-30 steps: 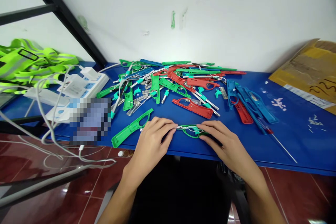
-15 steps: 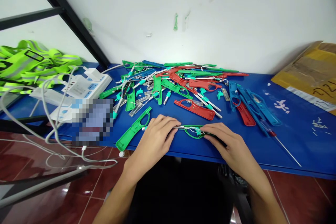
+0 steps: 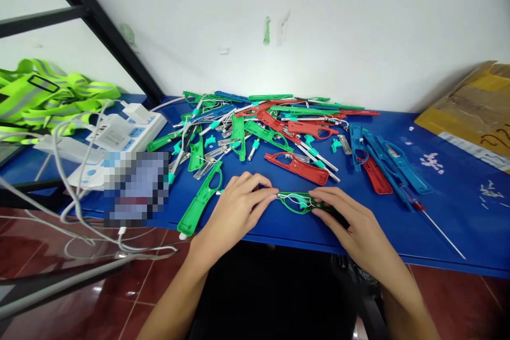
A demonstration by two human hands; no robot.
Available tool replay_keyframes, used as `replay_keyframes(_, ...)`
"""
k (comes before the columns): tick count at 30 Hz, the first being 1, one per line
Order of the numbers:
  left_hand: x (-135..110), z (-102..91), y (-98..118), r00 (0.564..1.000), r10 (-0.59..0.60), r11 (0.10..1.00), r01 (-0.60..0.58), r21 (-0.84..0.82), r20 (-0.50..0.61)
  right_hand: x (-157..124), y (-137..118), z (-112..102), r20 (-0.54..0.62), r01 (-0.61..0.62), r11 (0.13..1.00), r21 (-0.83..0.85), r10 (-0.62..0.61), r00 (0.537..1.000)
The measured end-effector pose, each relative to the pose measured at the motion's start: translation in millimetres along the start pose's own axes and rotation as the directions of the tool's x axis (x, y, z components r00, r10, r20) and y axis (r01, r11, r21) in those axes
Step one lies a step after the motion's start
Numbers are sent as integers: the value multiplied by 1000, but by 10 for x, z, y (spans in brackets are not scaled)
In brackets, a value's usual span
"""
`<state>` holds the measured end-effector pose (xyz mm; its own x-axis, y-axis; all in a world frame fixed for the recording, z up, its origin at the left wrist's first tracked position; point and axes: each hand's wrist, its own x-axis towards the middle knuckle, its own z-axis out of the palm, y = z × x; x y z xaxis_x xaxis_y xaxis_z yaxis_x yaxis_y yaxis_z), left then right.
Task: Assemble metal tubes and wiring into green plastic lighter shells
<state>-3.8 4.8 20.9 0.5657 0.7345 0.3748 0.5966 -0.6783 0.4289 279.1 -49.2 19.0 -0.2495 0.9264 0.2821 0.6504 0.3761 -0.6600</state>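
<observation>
Both my hands rest on one green plastic lighter shell lying near the front edge of the blue table. My left hand pinches its left end, where a thin metal tube sticks out. My right hand presses fingers down on its right end. White wire shows inside the shell's trigger loop. Another green shell lies just left of my left hand.
A heap of green, red and blue shells with metal tubes fills the table's middle. A screwdriver lies at right, a cardboard box far right. White power strips with cables and neon-yellow vests sit left.
My hands have stayed on the green shell with only slight finger shifts. The loose green shell to the left has turned more upright. The view drifted a little.
</observation>
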Motion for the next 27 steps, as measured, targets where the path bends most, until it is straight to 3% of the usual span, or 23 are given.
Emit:
replay_keyframes(10,-1,68,-10,1000,-4,999,4,34,-17,31,2,31,-40,11,1000,-13,-12,999)
replay_keyframes(22,4,99,-10,999,17,1000,-16,23,-41,275,-152,-163,196,-42,998,-39,49,979)
replay_keyframes(27,-1,108,-17,999,20,1000,-19,19,-46,326,-186,-106,190,-46,998,-53,55,980)
